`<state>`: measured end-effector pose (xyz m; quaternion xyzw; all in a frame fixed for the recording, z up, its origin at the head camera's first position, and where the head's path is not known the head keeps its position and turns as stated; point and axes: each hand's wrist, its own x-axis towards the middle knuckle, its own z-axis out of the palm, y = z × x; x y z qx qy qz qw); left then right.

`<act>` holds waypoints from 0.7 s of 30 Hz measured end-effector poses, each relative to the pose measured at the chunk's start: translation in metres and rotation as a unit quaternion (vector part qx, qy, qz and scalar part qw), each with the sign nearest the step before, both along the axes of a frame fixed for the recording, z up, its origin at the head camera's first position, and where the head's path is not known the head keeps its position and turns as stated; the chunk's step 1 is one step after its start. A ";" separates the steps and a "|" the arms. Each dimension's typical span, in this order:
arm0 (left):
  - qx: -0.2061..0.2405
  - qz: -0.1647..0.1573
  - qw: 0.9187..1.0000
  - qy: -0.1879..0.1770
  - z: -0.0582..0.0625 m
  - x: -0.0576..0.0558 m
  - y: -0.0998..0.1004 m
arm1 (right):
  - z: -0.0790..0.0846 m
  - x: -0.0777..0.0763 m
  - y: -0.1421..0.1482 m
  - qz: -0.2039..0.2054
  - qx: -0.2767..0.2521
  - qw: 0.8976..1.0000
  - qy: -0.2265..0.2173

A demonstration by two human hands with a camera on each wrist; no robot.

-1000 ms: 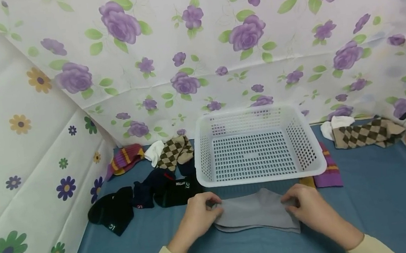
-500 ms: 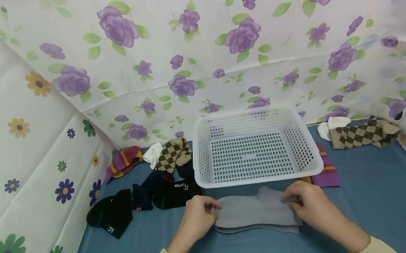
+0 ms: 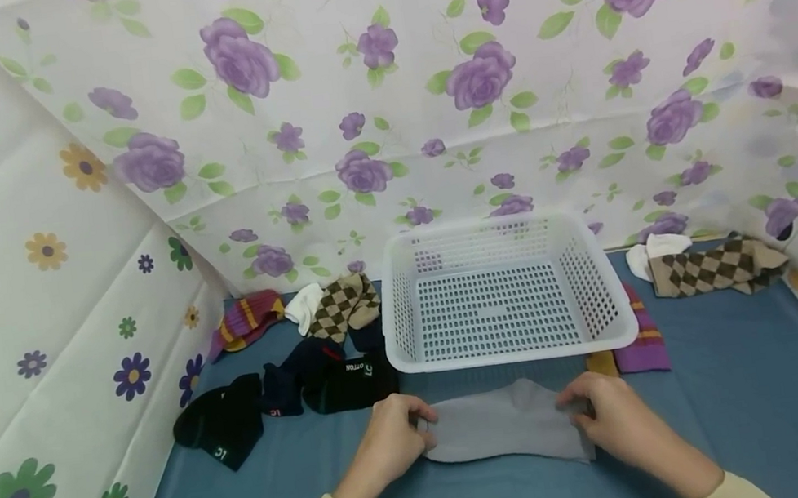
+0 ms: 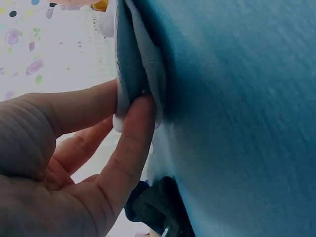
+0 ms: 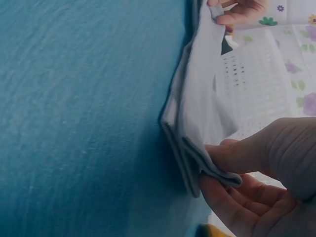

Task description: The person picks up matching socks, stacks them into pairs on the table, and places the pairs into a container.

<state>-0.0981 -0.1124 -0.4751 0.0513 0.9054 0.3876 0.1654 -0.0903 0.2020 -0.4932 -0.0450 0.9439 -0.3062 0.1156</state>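
Note:
A pair of grey socks (image 3: 496, 425), one layered on the other, lies lengthwise in front of the basket. My left hand (image 3: 394, 438) pinches the toe end between thumb and fingers. At the cuff end my right hand (image 3: 605, 414) pinches the fabric. In the left wrist view the two sock layers (image 4: 129, 59) stand apart, with a fingertip of the left hand (image 4: 98, 148) between them. The right wrist view shows the cuff edge (image 5: 210, 165) of the upper layer held between the thumb and fingers of my right hand (image 5: 252, 182), the lower layer beside it.
A white perforated basket (image 3: 514, 354) stands behind the socks. To its left lie black socks (image 3: 222, 417), navy socks (image 3: 282, 390), a brown argyle sock (image 3: 335, 305), a white sock (image 3: 304, 303) and a striped sock (image 3: 250, 315). Right of it are another striped sock (image 3: 643, 348) and an argyle sock (image 3: 704, 267).
Both hands keep their pinch on the grey socks, which have come slightly toward me. The lower layer, which showed along the front edge, is now mostly covered by the upper one.

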 end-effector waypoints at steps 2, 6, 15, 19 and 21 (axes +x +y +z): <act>-0.002 -0.004 1.000 -0.005 -0.002 0.000 -0.001 | -0.002 0.000 0.000 -0.002 -0.002 1.000 -0.005; -0.006 -0.014 1.000 -0.007 -0.003 -0.001 -0.001 | -0.004 0.000 0.001 -0.002 -0.006 1.000 -0.006; -0.023 0.008 1.000 0.007 0.004 -0.006 0.002 | 0.001 0.000 0.003 -0.038 0.049 0.998 -0.009; -0.033 0.013 0.999 0.008 0.002 -0.007 0.004 | 0.001 -0.001 0.004 -0.038 0.057 0.997 -0.032; -0.038 0.014 0.999 0.007 -0.001 -0.007 0.005 | 0.000 -0.001 0.005 -0.034 0.060 0.997 -0.040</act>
